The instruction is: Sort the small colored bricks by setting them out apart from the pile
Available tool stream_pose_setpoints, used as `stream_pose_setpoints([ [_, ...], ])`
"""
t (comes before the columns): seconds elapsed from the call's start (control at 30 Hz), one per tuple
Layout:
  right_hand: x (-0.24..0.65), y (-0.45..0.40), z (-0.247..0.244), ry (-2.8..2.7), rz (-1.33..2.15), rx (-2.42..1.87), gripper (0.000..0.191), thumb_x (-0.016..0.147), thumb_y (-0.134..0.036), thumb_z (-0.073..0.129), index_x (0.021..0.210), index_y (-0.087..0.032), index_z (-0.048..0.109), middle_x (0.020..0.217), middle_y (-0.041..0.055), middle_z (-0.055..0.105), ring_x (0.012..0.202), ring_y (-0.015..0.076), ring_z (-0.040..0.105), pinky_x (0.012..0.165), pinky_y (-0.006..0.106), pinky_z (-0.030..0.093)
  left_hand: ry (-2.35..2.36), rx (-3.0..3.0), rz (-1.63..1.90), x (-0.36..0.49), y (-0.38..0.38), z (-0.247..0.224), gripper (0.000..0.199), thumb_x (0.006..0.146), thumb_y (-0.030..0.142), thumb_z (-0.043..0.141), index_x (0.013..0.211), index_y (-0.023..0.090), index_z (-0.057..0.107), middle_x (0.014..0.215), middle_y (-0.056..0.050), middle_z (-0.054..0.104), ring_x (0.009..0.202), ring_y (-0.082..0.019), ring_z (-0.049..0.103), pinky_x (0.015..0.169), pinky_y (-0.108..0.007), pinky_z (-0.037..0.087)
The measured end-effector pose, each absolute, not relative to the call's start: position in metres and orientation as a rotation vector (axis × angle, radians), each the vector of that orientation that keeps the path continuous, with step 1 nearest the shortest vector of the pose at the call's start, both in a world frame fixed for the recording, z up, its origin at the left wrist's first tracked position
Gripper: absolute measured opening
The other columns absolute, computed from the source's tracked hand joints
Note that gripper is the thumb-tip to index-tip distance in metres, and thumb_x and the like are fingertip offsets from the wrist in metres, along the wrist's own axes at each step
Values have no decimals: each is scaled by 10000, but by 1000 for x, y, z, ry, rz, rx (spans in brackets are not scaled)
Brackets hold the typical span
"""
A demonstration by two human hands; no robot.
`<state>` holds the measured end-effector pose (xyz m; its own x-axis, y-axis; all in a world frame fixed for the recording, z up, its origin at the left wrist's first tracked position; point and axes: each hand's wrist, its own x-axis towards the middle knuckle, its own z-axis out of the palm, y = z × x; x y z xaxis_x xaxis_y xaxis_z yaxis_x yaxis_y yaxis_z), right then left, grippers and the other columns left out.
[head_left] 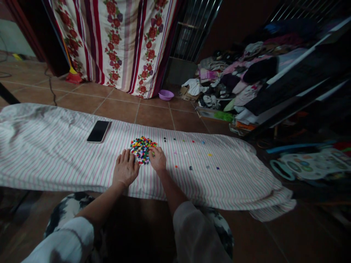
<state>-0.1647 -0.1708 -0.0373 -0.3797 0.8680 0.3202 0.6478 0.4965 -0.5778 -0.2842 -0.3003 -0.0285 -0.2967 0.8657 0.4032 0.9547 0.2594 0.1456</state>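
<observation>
Cloth [38, 146] with thin pink and grey-green stripes drapes the surface [236, 186], whose long axis runs left to right in front of the person. Toward its left, a phone [98, 131] lies dark screen up, its long axis slanting from near left to far right. Next comes the left hand [125, 168], palm down and laid out flat, its fingers nearly together and pointing away from the person, at the left edge of the pile. This pile of small coloured pieces [141, 147] sits left of the middle of the surface; it is roughly round, with no clear long axis, and the pieces in it point every way. At its right edge the right hand [159, 160] bends inward, thumb and fingers drawn close together; whether they clamp on a piece, I cannot tell. Further right, single pieces lie apart in three loose rows running left to right: the far row ends in a blue piece [203, 142], the middle row in a yellow piece [210, 154], the near row in a dark blue piece [218, 168]. They are too small to show which way each points. Past them, clear of the cloth, is a pale board [304, 164].
</observation>
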Motion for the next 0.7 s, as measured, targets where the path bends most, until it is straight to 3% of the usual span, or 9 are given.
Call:
stream_pose_setpoints([
  [0.3, -164, -171, -37, -2175, 458, -1211, 225, 919, -229, 510, 1006, -237, 718, 1013, 42, 649, 953, 159, 620, 863, 258, 470, -2284, -1692, -538, -284, -300, -28, 436, 911, 356, 423, 1202, 75, 585, 1417, -235, 503, 1377, -367, 411, 1090, -493, 369],
  [0.7, -166, -168, -31, -2189, 479, -1313, 193, 894, -247, 555, 1000, -275, 714, 1019, 12, 649, 925, 139, 626, 782, 231, 477, -2275, -1674, -581, -284, -299, -30, 425, 905, 355, 412, 1194, 97, 586, 1408, -228, 516, 1372, -357, 423, 1080, -501, 376],
])
